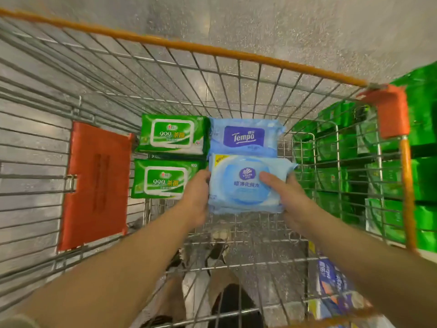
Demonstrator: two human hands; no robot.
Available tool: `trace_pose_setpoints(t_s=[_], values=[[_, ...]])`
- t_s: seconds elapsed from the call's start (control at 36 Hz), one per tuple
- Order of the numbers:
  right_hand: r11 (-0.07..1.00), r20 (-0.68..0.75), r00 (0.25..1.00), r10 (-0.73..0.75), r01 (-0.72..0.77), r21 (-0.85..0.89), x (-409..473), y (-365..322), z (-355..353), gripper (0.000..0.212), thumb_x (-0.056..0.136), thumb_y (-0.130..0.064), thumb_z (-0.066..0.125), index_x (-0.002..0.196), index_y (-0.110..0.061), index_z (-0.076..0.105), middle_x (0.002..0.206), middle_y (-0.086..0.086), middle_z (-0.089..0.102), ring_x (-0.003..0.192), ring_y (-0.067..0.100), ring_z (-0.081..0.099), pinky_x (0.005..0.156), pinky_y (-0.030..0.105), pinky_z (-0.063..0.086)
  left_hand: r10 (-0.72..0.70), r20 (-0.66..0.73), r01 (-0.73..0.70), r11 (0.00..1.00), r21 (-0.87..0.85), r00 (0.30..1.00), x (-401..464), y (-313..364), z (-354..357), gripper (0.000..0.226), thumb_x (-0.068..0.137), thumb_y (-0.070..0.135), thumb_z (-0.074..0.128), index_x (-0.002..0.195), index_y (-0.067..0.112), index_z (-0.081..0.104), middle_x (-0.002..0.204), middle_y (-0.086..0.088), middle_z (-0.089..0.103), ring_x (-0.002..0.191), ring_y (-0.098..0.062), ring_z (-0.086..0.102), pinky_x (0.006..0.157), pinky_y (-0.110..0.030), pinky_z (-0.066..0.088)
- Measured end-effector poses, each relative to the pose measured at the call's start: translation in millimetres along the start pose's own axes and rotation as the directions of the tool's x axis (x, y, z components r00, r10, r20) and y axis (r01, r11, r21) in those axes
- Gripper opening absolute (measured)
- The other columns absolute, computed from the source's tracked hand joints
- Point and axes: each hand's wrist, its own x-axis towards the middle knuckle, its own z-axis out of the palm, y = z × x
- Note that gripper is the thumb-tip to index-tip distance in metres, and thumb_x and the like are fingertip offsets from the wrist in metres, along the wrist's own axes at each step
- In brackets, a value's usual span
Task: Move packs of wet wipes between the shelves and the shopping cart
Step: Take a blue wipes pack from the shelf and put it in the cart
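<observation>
Inside the wire shopping cart (pixel 236 95) I hold a light blue wet wipes pack (pixel 243 185) with both hands, low over the cart floor. My left hand (pixel 196 200) grips its left edge. My right hand (pixel 287 197) grips its right edge, thumb on top. Just beyond it lies a blue Tempo pack (pixel 244 136). To the left lie two green packs, one farther (pixel 172 134) and one nearer (pixel 166 178), side by side with the blue ones.
An orange flap (pixel 94 183) hangs on the cart's left wall and an orange rim (pixel 212 50) runs round the top. Shelves with green packs (pixel 421 143) stand to the right. Blue packs (pixel 331 282) sit lower right. My feet show below the cart.
</observation>
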Motion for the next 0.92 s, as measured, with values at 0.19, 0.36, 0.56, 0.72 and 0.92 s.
trace_pose_setpoints(t_s=[0.19, 0.36, 0.56, 0.72, 0.92], values=[[0.99, -0.036, 0.994, 0.107, -0.11, -0.091, 41.1, 34.6, -7.4, 0.067, 0.083, -0.025, 0.078, 0.142, -0.022, 0.046, 0.122, 0.003, 0.072, 0.101, 0.023, 0.074, 0.079, 0.039, 0.062, 0.085, -0.164, -0.074, 0.995, 0.068, 0.983, 28.2, -6.4, 9.9, 0.042, 0.109, 0.039, 0.035, 0.107, 0.017, 0.071, 0.097, -0.006, 0.076, 0.086, -0.025, 0.07, 0.062, -0.027, 0.058], [0.934, -0.142, 0.99, 0.011, -0.061, -0.352, 51.0, 45.6, -5.6, 0.053, 0.083, -0.023, 0.083, 0.127, -0.016, 0.054, 0.111, -0.003, 0.071, 0.093, 0.014, 0.071, 0.08, 0.034, 0.059, 0.307, -0.229, -0.139, 0.826, 0.546, 0.924, 30.4, -24.5, 21.9, 0.049, 0.107, 0.043, 0.041, 0.142, 0.011, 0.051, 0.137, -0.015, 0.06, 0.124, -0.035, 0.056, 0.089, -0.03, 0.039], [0.912, -0.14, 0.989, -0.054, -0.008, -0.409, 39.2, 39.7, -1.7, 0.048, 0.084, -0.034, 0.081, 0.124, -0.018, 0.061, 0.111, -0.005, 0.073, 0.093, 0.01, 0.071, 0.075, 0.024, 0.058, 0.353, -0.237, -0.152, 0.789, 0.596, 0.905, 21.0, -23.8, 22.8, 0.038, 0.105, 0.031, 0.048, 0.138, 0.012, 0.052, 0.128, -0.013, 0.064, 0.115, -0.036, 0.061, 0.093, -0.039, 0.048], [0.812, -0.141, 0.989, -0.043, -0.048, -0.582, 14.9, 15.9, -5.6, 0.052, 0.091, -0.05, 0.069, 0.132, -0.019, 0.059, 0.121, -0.001, 0.069, 0.098, 0.02, 0.069, 0.077, 0.031, 0.053, 0.266, -0.179, -0.096, 0.768, 0.633, 0.947, -11.5, -2.9, 25.4, 0.048, 0.103, 0.034, 0.047, 0.146, 0.014, 0.044, 0.139, -0.011, 0.056, 0.12, -0.035, 0.055, 0.09, -0.037, 0.043], [0.643, -0.182, 0.982, -0.043, -0.112, -0.757, -36.9, -44.8, -4.7, 0.048, 0.097, -0.037, 0.06, 0.136, -0.01, 0.051, 0.125, 0.011, 0.064, 0.107, 0.028, 0.064, 0.093, 0.042, 0.054, 0.362, -0.047, -0.194, 0.601, 0.775, 0.931, -88.5, 39.4, 23.9, 0.053, 0.101, 0.044, 0.051, 0.146, 0.016, 0.049, 0.145, -0.011, 0.056, 0.125, -0.032, 0.055, 0.091, -0.032, 0.041]])
